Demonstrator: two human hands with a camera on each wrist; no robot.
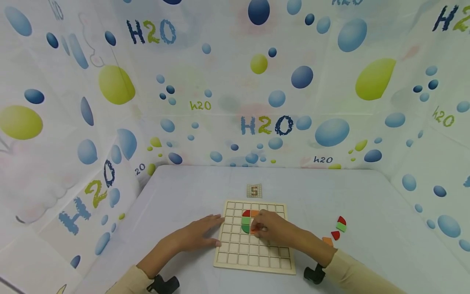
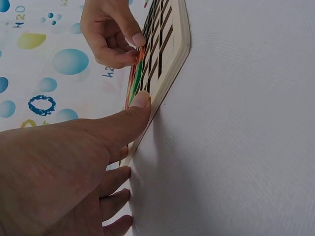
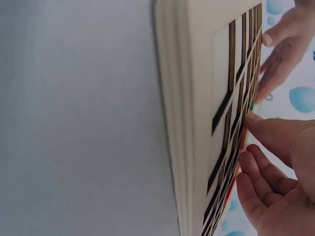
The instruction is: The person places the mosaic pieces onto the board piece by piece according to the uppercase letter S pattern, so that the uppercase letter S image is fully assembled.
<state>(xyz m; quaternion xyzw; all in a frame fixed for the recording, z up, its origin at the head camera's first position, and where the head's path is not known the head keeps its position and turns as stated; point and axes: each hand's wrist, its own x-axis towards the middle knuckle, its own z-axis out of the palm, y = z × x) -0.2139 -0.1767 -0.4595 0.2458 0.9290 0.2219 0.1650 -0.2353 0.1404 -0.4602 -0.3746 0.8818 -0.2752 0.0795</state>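
Observation:
A square wooden grid board lies on the white table. Near its far middle sit small colored tiles: a red quarter-round tile, a light green square tile, a dark green rounded tile and an orange tile. Over the board, my right hand has its thumb and fingertips at another orange tile, pinching it at a cell beside the dark green one. My left hand rests with extended fingers along the board's left edge, thumb touching the rim.
Right of the board lie loose tiles: a red one, a light green one, a second red one and an orange one partly behind my right forearm. A small patterned card lies beyond the board.

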